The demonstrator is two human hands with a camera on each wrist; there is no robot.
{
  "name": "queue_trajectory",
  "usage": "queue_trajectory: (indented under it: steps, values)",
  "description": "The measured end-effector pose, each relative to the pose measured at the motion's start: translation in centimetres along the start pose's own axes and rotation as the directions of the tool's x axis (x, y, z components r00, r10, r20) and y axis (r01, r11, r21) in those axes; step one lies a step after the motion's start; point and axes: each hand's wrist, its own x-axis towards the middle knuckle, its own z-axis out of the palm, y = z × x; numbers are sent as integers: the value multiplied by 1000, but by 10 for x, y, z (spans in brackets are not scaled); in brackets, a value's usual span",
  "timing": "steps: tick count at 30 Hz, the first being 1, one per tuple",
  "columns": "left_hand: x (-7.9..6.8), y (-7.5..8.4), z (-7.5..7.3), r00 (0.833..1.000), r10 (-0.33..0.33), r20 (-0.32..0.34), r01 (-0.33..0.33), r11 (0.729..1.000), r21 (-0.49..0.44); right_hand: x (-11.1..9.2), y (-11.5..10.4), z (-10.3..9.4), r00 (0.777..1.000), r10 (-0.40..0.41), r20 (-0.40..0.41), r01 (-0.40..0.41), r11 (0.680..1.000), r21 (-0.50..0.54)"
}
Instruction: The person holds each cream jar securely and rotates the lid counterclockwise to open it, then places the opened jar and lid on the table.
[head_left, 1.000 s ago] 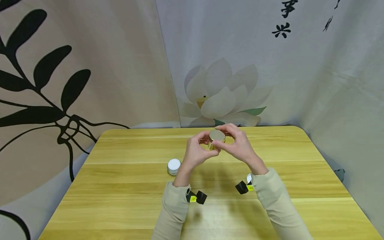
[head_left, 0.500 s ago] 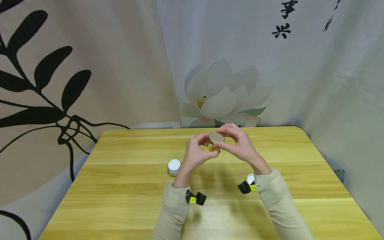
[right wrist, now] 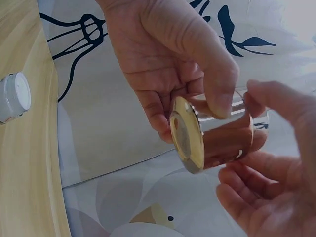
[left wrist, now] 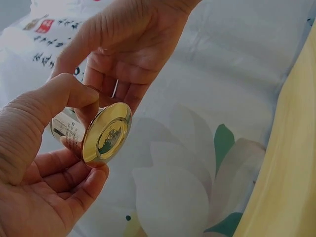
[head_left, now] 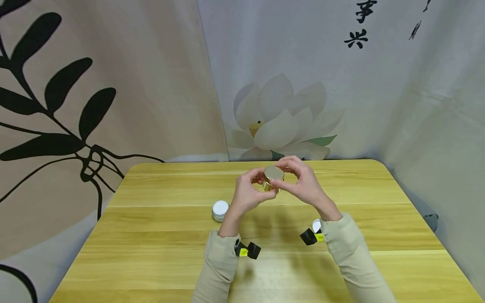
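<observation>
Both hands hold a shiny gold cosmetic jar [head_left: 273, 173] above the far part of the table. My left hand [head_left: 248, 190] grips its lower part, thumb on the near side and fingers curled beneath. From the other side, my right hand [head_left: 302, 182] pinches the upper part, its thumb and fingers around the flat round lid. The left wrist view shows the gold base [left wrist: 109, 136] with a recessed centre, and small print on the jar's side. In the right wrist view, the left thumb lies across the gold wall [right wrist: 224, 143].
A small white-lidded jar [head_left: 220, 210] stands on the wooden table [head_left: 159, 252] beside the left forearm. Another white round top [head_left: 316, 225] shows partly behind the right wrist camera [head_left: 308, 237]. A printed curtain [head_left: 170, 84] hangs behind the table.
Over the second, my right hand and wrist have shifted slightly right and turned a little, uncovering more of the white round top. The left hand and gold jar have stayed nearly in place.
</observation>
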Motion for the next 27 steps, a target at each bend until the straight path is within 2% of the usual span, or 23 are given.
queue_trajectory:
  steps: [6,13,16,24,27]
  values:
    - [1,0,1,1000,-9,7,9,1000,8,0,2,-2,998,-41,53,41,999,8]
    - [1,-1,2,1000,-13,7,13,1000,9,0,5,-1,1000,18,-16,-18,999,32]
    - [1,-1,3,1000,-13,12,12,1000,11,0,7,0,1000,16,-22,-15,999,36]
    - [1,-1,4,1000,-28,9,28,999,20,0,8,-4,997,-43,64,39,997,59]
    - [2,-2,4,1000,-23,8,23,999,27,-1,10,-4,998,-20,65,16,999,52]
